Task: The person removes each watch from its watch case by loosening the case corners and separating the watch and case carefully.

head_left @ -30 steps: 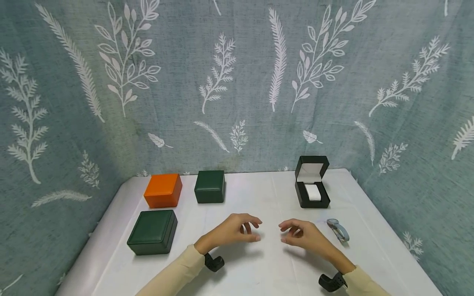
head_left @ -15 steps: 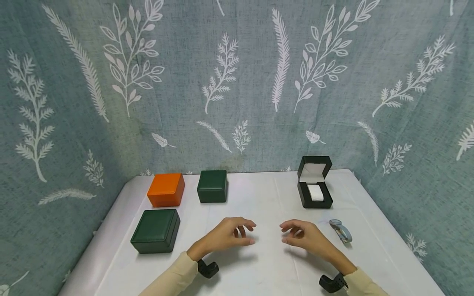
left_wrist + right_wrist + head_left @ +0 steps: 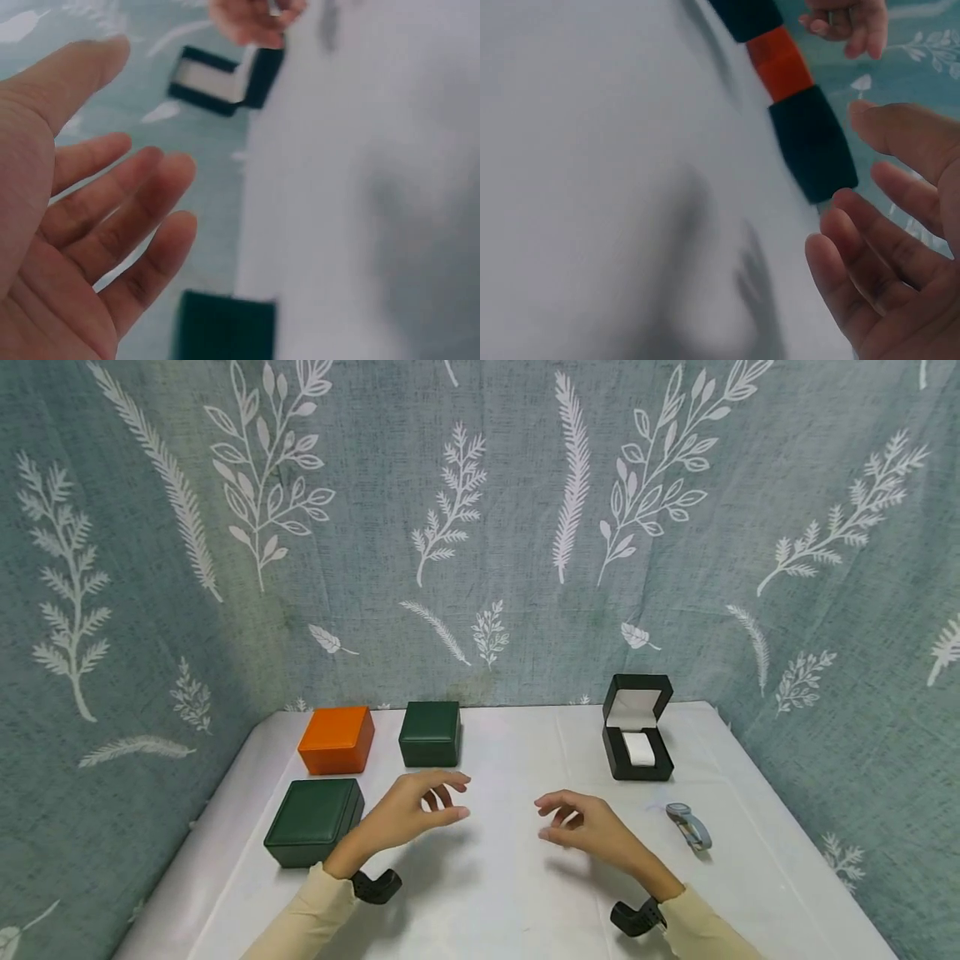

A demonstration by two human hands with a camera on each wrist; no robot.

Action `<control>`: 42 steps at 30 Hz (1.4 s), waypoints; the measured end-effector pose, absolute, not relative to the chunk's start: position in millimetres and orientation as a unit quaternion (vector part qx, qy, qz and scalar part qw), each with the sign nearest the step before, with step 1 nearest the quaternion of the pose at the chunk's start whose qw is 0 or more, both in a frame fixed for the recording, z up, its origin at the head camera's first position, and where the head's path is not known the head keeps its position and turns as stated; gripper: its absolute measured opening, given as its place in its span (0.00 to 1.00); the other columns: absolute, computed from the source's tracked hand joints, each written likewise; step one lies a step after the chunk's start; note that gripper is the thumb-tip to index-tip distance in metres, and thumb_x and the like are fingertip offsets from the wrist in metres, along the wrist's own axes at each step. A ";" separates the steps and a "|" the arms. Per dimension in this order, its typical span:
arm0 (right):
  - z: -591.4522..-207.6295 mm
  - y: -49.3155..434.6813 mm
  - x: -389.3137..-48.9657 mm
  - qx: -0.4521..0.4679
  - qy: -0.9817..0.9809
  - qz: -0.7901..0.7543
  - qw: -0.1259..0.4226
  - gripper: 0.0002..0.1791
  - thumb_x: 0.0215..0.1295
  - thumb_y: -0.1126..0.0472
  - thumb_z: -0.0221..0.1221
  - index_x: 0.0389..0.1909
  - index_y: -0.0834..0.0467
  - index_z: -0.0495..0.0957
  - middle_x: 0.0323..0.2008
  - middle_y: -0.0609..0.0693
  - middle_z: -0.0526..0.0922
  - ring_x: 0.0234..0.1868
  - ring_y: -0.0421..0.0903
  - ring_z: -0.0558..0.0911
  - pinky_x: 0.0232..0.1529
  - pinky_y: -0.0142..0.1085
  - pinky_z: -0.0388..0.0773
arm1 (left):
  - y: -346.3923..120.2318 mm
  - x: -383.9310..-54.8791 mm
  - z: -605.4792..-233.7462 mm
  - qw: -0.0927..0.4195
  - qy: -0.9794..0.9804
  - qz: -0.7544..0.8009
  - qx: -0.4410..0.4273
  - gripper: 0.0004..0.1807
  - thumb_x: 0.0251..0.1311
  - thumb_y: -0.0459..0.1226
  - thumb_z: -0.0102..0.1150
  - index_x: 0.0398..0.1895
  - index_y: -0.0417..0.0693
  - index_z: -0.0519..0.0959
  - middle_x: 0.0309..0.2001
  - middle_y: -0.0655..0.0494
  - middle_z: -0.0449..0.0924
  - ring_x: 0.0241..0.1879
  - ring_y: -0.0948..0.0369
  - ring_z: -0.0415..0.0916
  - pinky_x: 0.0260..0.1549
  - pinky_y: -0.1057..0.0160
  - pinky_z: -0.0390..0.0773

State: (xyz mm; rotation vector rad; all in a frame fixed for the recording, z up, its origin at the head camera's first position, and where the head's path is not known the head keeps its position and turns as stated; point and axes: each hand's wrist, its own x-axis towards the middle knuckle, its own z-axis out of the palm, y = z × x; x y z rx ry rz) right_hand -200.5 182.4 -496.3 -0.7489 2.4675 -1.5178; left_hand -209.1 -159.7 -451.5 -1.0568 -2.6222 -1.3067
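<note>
Head view: left hand [image 3: 408,806] has shifted left toward the front green box [image 3: 313,818], right hand [image 3: 588,828] slightly left too, both empty with fingers relaxed, so nothing's picked up, watch [image 3: 691,829] lying on the counter [image 3: 517,902] before the lid-up black box [image 3: 636,725].

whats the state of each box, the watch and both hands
orange square leathery box: closed
smaller green square leathery box: closed
larger green square leathery box: closed
black square box: open, white cushion inside
blue-grey strapped wristwatch: lying outside the boxes
left grip: empty, fingers relaxed
right grip: empty, fingers relaxed
</note>
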 end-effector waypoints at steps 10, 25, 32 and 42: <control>-484.9 133.5 -209.6 -0.287 0.807 -0.511 0.067 0.23 0.63 0.51 0.72 0.58 0.48 0.82 0.51 0.56 0.84 0.44 0.44 0.83 0.48 0.37 0.81 | -223.4 -201.5 -419.4 0.113 -0.867 -0.393 -0.285 0.23 0.63 0.41 0.72 0.61 0.52 0.82 0.49 0.61 0.85 0.38 0.66 0.80 0.38 0.62 0.83; -486.7 62.7 -208.7 -0.317 0.786 -0.523 0.086 0.24 0.61 0.54 0.74 0.59 0.49 0.82 0.50 0.51 0.85 0.42 0.43 0.82 0.46 0.37 0.82 | -337.4 -175.6 -430.6 0.191 -0.910 -0.352 -0.106 0.20 0.71 0.42 0.64 0.63 0.50 0.81 0.50 0.50 0.85 0.39 0.71 0.78 0.36 0.73 0.79; -492.2 37.7 -210.2 -0.332 0.786 -0.511 0.100 0.26 0.62 0.51 0.74 0.59 0.54 0.82 0.49 0.54 0.85 0.40 0.38 0.81 0.43 0.33 0.82 | -374.6 -168.5 -450.0 0.120 -0.887 -0.442 -0.066 0.24 0.74 0.44 0.60 0.68 0.44 0.76 0.52 0.54 0.85 0.41 0.66 0.84 0.35 0.64 0.84; -500.7 -10.5 -207.4 -0.348 0.801 -0.476 0.105 0.27 0.60 0.53 0.75 0.58 0.57 0.82 0.46 0.49 0.86 0.36 0.32 0.79 0.40 0.27 0.79 | -412.1 -168.1 -481.8 0.022 -0.846 -0.530 -0.053 0.28 0.76 0.42 0.57 0.73 0.39 0.68 0.58 0.62 0.81 0.48 0.62 0.82 0.40 0.58 0.84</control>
